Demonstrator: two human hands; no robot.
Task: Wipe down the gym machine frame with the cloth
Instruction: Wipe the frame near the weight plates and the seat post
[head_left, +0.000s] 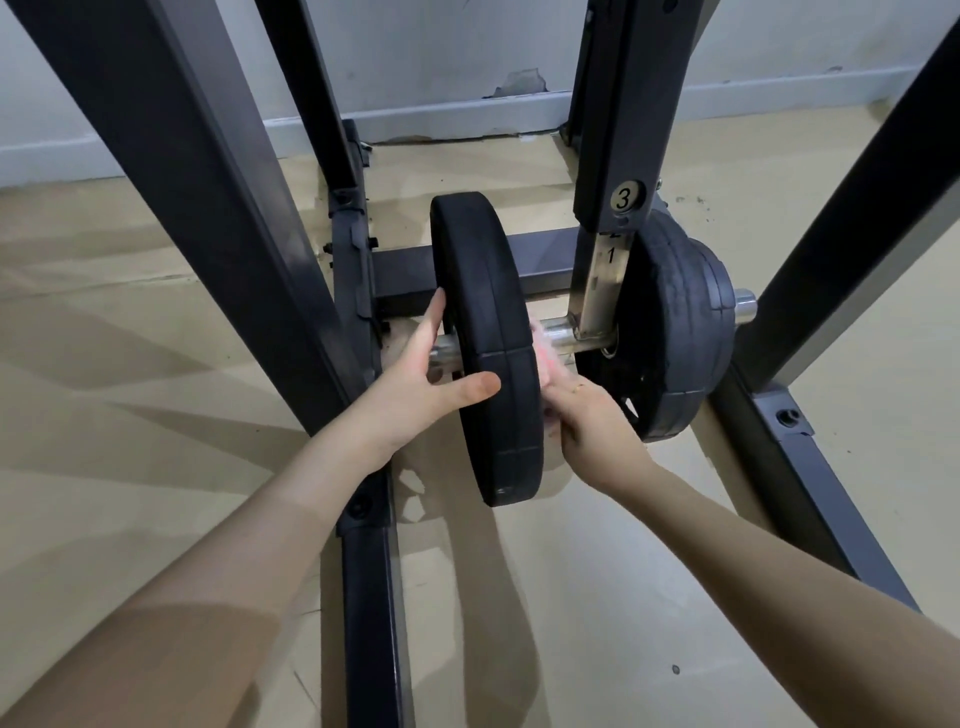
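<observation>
Head camera looked down on a person crouched at the foot of the gym machine frame (156, 171), both bare arms reaching in. The left hand (415, 384) lay against the near weight plate (488, 343), fingers straight along its far face and thumb pressed on the rim. To my eye it was steadying the plate so it would not slide along the steel bar (563, 332) while the other hand worked. The right hand (587, 421) was curled round the cloth (543, 348), a pinkish-white blur held just beside the plate's right face, near where the bar passed through.

The cloth was smeared with motion, so I could not tell whether it touched the bar or the plate. The right fingertips were tucked out of sight behind the cloth and plate. The second plate (675, 322) sat partly behind the numbered upright (608, 208), and the frame's tops ran out of view.
</observation>
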